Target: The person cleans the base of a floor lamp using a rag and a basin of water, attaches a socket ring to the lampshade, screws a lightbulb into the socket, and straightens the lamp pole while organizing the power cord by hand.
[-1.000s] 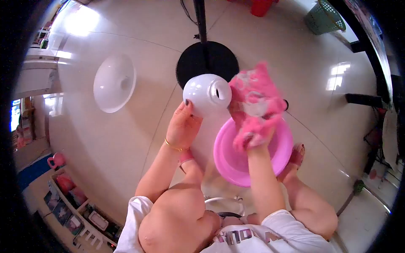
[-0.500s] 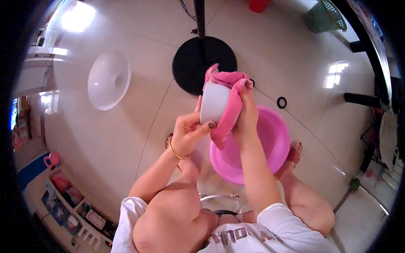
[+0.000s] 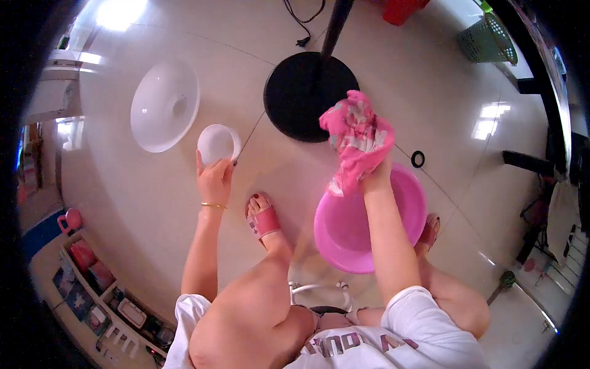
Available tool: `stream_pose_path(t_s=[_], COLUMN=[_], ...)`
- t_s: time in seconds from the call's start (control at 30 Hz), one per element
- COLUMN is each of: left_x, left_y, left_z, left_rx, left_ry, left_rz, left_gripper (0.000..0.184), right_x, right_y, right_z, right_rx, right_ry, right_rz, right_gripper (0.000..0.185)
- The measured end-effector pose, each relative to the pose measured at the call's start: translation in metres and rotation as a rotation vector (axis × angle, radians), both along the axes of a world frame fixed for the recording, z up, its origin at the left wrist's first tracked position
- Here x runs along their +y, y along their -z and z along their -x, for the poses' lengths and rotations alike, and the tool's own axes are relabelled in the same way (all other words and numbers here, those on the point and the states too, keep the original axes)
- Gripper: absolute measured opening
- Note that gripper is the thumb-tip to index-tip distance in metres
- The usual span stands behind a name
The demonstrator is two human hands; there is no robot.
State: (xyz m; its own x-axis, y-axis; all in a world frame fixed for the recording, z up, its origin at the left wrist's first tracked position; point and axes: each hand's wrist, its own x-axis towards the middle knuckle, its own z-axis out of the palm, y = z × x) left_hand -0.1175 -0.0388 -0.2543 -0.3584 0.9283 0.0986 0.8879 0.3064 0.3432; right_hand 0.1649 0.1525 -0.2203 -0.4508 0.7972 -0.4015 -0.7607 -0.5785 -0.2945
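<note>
My left hand [image 3: 214,181] grips the near rim of a small white bowl-like piece [image 3: 216,143], low over the floor at the left. Beyond it lies a large white dish-shaped piece [image 3: 161,117] on the tiles. A pink patterned cloth [image 3: 359,144] is bunched in my right hand [image 3: 376,173], which it mostly covers. That hand is over the far side of a pink basin [image 3: 344,237], between my feet.
A round black base [image 3: 295,92] with a pole stands ahead. A black ring [image 3: 418,159] lies right of the basin. A green basket [image 3: 485,43] and a red object [image 3: 402,11] are farther back. A shelf unit [image 3: 101,295] stands at the lower left.
The small white piece, earlier wrapped by the cloth between both hands, has moved left with my left hand. My right hand and the cloth have come away from it, to the right.
</note>
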Motion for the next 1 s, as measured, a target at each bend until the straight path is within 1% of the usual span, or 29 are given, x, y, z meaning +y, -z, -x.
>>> stream_pose_path(t_s=[0.1,0.13,0.23,0.27,0.3,0.37,0.4,0.47,0.5,0.53,0.57,0.6,0.7,0.73,0.8,0.83,0.87,0.9,1.0], left_x=[-0.003,-0.004,-0.009,-0.012,-0.014,-0.018,-0.018,-0.002,0.008,0.013,0.019,0.025,0.046,0.050,0.058,0.065,0.069,0.073,0.081], left_y=[0.018,0.025,0.050,0.058,0.065,0.071,0.073,0.038,0.023,0.019,0.017,0.015,0.010,0.015,0.030,0.032,0.034,0.037,0.063], left_z=[0.015,0.020,0.026,0.029,0.031,0.035,0.035,0.014,-0.001,-0.012,-0.021,-0.030,-0.056,-0.061,-0.066,-0.069,-0.073,-0.074,-0.074], left_rx=[0.102,0.116,0.145,0.151,0.158,0.173,0.181,0.146,0.127,0.080,0.035,-0.008,-0.109,-0.101,-0.082,-0.199,-0.317,-0.436,-0.513], left_ry=[-0.044,-0.047,-0.053,-0.060,-0.067,-0.064,-0.063,-0.140,-0.177,-0.121,-0.065,-0.011,0.075,0.103,0.159,0.117,0.074,0.029,0.033], left_rz=[0.081,0.087,0.105,0.107,0.108,0.130,0.141,0.026,-0.031,-0.030,-0.032,-0.034,-0.011,0.039,0.127,0.163,0.201,0.237,0.191], left_gripper=[0.013,0.014,0.018,0.019,0.020,0.032,0.038,0.052,0.059,0.062,0.066,0.069,0.066,0.067,0.071,0.073,0.076,0.079,0.082], right_x=[0.017,0.022,0.037,0.045,0.050,0.060,0.066,0.074,0.085,0.097,0.108,0.096,0.084,0.084,0.075,0.070,0.058,0.048,0.015], right_y=[0.006,0.009,0.021,0.027,0.022,-0.002,-0.003,0.008,0.036,0.064,0.102,0.085,0.120,0.124,0.127,0.129,0.131,0.131,0.126], right_z=[0.004,0.003,-0.001,0.000,0.003,0.018,0.025,0.041,0.047,0.053,0.058,0.064,0.068,0.070,0.076,0.078,0.079,0.082,0.095], right_rx=[-0.169,-0.200,-0.274,-0.293,-0.280,-0.255,-0.269,-0.497,-0.773,-1.061,-1.492,-1.734,-2.013,-2.013,-2.097,-2.143,-2.161,-2.183,-2.216], right_ry=[0.045,0.077,0.136,0.155,0.146,0.128,0.139,-0.025,-0.140,-0.192,-0.274,-0.647,-0.451,-0.456,-0.458,-0.454,-0.363,-0.328,-0.255], right_rz=[0.068,0.089,0.049,-0.002,-0.030,-0.087,-0.081,-0.227,-0.523,-0.810,-1.338,-1.246,-1.610,-1.581,-1.503,-1.466,-1.457,-1.395,-1.229], right_gripper=[0.041,0.046,0.044,0.045,0.043,0.040,0.041,0.044,0.047,0.051,0.059,0.073,0.078,0.084,0.081,0.080,0.079,0.078,0.075])
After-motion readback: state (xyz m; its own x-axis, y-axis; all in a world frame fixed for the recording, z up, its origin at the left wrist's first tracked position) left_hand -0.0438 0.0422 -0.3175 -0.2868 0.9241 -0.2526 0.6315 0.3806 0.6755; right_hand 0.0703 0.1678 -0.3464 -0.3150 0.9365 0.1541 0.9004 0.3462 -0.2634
